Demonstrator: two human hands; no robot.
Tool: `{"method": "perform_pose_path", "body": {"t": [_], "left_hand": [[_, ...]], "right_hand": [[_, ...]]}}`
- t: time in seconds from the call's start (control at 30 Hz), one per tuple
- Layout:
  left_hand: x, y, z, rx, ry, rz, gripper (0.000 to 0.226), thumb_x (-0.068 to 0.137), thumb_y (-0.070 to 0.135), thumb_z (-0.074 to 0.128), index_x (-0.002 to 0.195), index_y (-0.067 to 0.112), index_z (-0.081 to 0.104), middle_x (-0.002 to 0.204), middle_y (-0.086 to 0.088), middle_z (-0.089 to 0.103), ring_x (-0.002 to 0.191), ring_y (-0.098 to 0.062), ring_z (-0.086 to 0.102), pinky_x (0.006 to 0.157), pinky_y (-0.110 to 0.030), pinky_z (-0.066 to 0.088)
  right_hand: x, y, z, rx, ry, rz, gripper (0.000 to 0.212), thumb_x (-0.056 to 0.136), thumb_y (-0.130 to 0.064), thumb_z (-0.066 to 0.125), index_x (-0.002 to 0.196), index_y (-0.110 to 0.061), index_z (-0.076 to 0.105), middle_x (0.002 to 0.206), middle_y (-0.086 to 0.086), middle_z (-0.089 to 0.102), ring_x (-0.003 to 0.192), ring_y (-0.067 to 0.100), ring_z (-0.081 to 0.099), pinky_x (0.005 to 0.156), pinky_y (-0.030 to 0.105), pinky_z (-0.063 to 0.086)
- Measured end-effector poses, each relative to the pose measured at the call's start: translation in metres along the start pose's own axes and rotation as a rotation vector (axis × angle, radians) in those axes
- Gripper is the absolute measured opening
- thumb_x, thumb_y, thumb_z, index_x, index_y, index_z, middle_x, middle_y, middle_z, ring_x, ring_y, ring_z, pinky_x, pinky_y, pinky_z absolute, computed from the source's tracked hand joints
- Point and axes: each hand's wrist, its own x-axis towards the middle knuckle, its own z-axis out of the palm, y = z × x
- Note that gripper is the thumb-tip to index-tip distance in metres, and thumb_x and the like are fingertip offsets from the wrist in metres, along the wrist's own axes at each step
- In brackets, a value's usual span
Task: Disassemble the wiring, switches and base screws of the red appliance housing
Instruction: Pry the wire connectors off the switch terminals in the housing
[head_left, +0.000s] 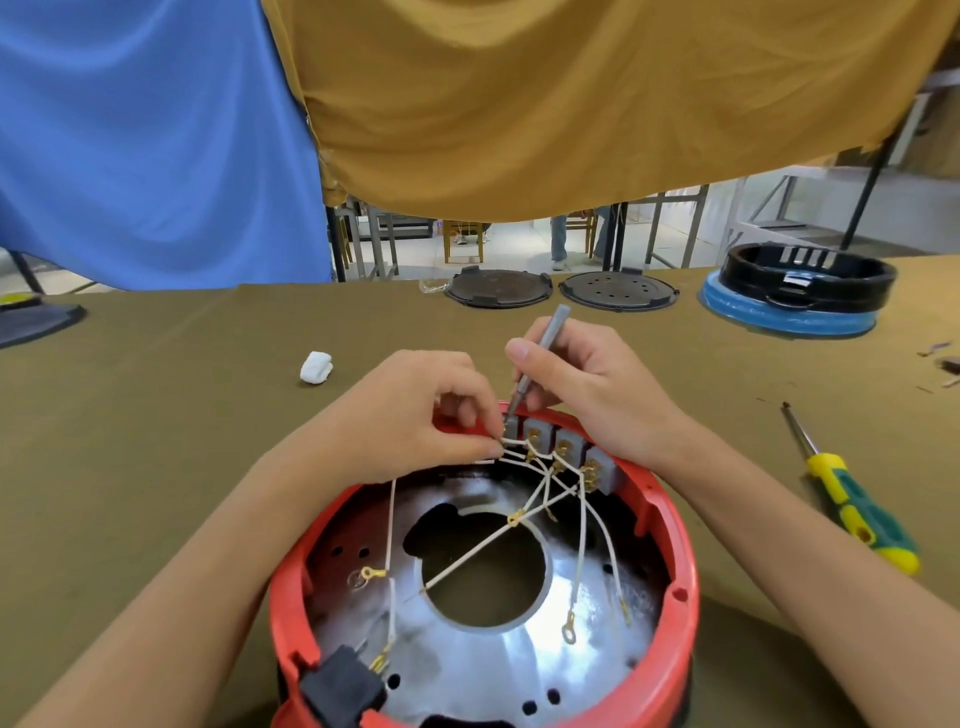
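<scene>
- We see the red appliance housing (680, 582) upside down on the olive-covered table (156, 441), low in the view at about 6 o'clock, with its open base toward the camera.
- Inside the housing lies a silvery metal plate (467, 654) with a large round opening at its centre.
- Four grey switches (566, 449) stand in a row along the housing's far rim, at 12 o'clock of the housing.
- White wires (524, 514) with brass terminals run from the switches down across the plate; several ends lie loose at 4 and 8 o'clock of the opening.
- A black plug socket (340, 686) sits on the near rim at 7 o'clock.
- Our left hand (415, 415) is closed in a pinch on a white wire just beside the leftmost switch.
- Our right hand (587, 384) is closed around a slim grey screwdriver (540, 353), held tilted; its tip meets the top of the leftmost switch.
- A second screwdriver with a yellow-and-green handle (857, 514) lies on the table at 3 o'clock of the housing, well apart from both hands.
- A small white wad (316, 368) rests on the table at 10 o'clock of the housing.
- Two dark round plates (561, 291) lie side by side at the table's far edge, at 12 o'clock.
- A black ring on a blue base (800, 293) stands at 1 o'clock, at the far right of the table.
- Blue and mustard cloths (467, 104) hang behind the table.
</scene>
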Motion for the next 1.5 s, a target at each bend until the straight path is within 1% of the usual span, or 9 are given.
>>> {"method": "perform_pose_path", "body": {"t": [0.2, 0.43, 0.53, 0.63, 0.77, 0.87, 1.03, 1.4, 1.5], "left_hand": [[0.002, -0.009, 0.001, 0.079, 0.016, -0.037, 0.017, 0.075, 0.014, 0.082, 0.077, 0.027, 0.073, 0.069, 0.009, 0.057, 0.066, -0.014, 0.054, 0.063, -0.020, 0.045], [0.026, -0.004, 0.001, 0.092, -0.020, -0.023, 0.026, 0.073, -0.008, 0.067, 0.075, 0.018, 0.070, 0.074, 0.002, 0.060, 0.066, -0.015, 0.057, 0.069, -0.035, 0.052], [0.034, 0.003, -0.002, 0.166, -0.073, -0.085, 0.025, 0.075, 0.003, 0.069, 0.073, 0.028, 0.066, 0.072, 0.008, 0.063, 0.066, -0.009, 0.059, 0.065, -0.025, 0.049], [0.034, 0.011, 0.003, 0.238, 0.054, -0.257, 0.022, 0.080, 0.026, 0.069, 0.064, 0.036, 0.060, 0.064, 0.017, 0.061, 0.062, 0.004, 0.057, 0.053, -0.012, 0.036], [0.025, 0.016, 0.026, 0.157, 0.123, -0.427, 0.027, 0.085, 0.032, 0.067, 0.059, 0.025, 0.069, 0.046, 0.024, 0.055, 0.071, -0.009, 0.056, 0.071, -0.027, 0.037], [0.023, 0.016, 0.031, 0.070, 0.185, -0.489, 0.024, 0.084, 0.029, 0.067, 0.061, 0.027, 0.074, 0.065, 0.017, 0.057, 0.104, -0.027, 0.049, 0.092, -0.036, 0.041], [0.021, 0.019, 0.035, 0.005, 0.208, -0.562, 0.024, 0.083, 0.033, 0.071, 0.060, 0.040, 0.067, 0.098, 0.014, 0.033, 0.114, -0.015, 0.030, 0.103, -0.034, 0.031], [0.025, 0.022, 0.035, 0.092, 0.102, -0.610, 0.022, 0.087, 0.038, 0.067, 0.065, 0.037, 0.064, 0.111, 0.012, 0.040, 0.107, -0.010, 0.030, 0.088, -0.028, 0.019], [0.025, 0.024, 0.035, 0.082, 0.093, -0.607, 0.022, 0.087, 0.037, 0.067, 0.066, 0.037, 0.064, 0.112, 0.013, 0.041, 0.108, -0.010, 0.031, 0.089, -0.028, 0.018]], "right_hand": [[-0.001, -0.001, 0.000, -0.017, -0.023, -0.006, 0.020, 0.098, -0.024, 0.061, 0.082, -0.012, 0.061, 0.069, -0.007, 0.060, 0.062, 0.008, 0.060, 0.061, 0.019, 0.050], [-0.002, 0.001, -0.010, -0.105, 0.033, -0.002, 0.022, 0.099, -0.026, 0.061, 0.081, -0.013, 0.060, 0.067, -0.003, 0.060, 0.060, 0.006, 0.060, 0.060, 0.021, 0.050], [-0.003, 0.002, -0.013, -0.146, 0.059, -0.008, 0.022, 0.099, -0.028, 0.062, 0.080, -0.017, 0.060, 0.067, -0.005, 0.061, 0.062, 0.007, 0.062, 0.061, 0.024, 0.052], [-0.003, 0.002, -0.012, -0.170, 0.071, -0.019, 0.022, 0.098, -0.029, 0.063, 0.079, -0.018, 0.061, 0.067, -0.003, 0.063, 0.061, 0.007, 0.063, 0.063, 0.030, 0.053], [-0.004, 0.000, -0.012, -0.182, 0.081, -0.020, 0.022, 0.098, -0.026, 0.064, 0.080, -0.013, 0.062, 0.071, 0.007, 0.069, 0.065, 0.016, 0.068, 0.072, 0.045, 0.057], [-0.005, -0.001, -0.012, -0.188, 0.082, -0.029, 0.023, 0.097, -0.026, 0.064, 0.081, -0.011, 0.063, 0.072, 0.009, 0.069, 0.068, 0.019, 0.068, 0.074, 0.049, 0.056], [-0.005, -0.001, -0.012, -0.226, 0.077, -0.059, 0.022, 0.097, -0.028, 0.064, 0.080, -0.014, 0.064, 0.071, 0.004, 0.069, 0.067, 0.018, 0.067, 0.073, 0.047, 0.055], [0.000, 0.005, -0.012, -0.096, 0.088, 0.008, 0.024, 0.097, -0.024, 0.065, 0.079, -0.008, 0.063, 0.073, 0.012, 0.068, 0.065, 0.023, 0.068, 0.071, 0.047, 0.058], [0.002, 0.010, -0.013, -0.019, 0.099, 0.074, 0.029, 0.098, -0.026, 0.063, 0.080, -0.004, 0.061, 0.070, 0.019, 0.064, 0.061, 0.042, 0.060, 0.067, 0.056, 0.054]]}}
